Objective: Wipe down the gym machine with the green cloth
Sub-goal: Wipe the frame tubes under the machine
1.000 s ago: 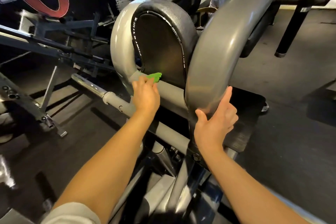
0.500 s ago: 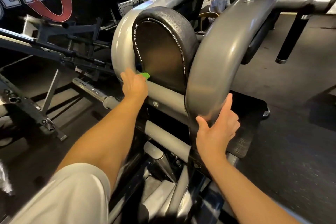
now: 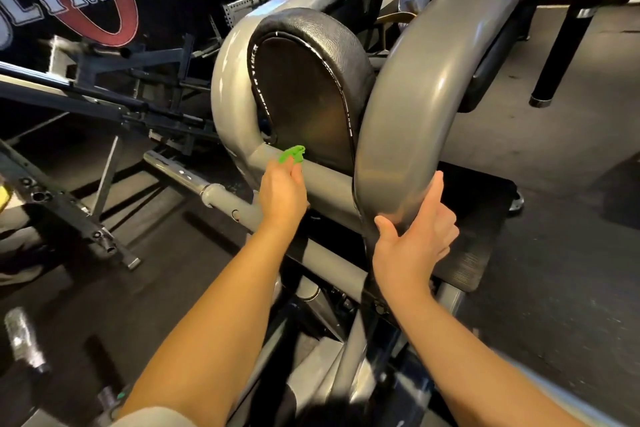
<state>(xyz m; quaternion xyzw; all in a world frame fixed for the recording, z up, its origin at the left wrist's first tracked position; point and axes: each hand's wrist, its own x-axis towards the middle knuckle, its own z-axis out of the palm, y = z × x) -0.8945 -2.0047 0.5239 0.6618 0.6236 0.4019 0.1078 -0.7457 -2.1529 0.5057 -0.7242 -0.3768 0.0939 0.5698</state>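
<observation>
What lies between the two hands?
Head view: a stretch of grey crossbar runs from the left hand, holding the cloth, to the curved tube that the right hand touches.

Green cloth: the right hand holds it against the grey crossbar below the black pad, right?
No: in the head view the left hand holds the green cloth against the grey crossbar below the black pad; the right hand rests on the curved frame.

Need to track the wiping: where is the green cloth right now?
Head view, centre-left: the green cloth is bunched in the left hand on the grey crossbar, just below the black pad.
</observation>
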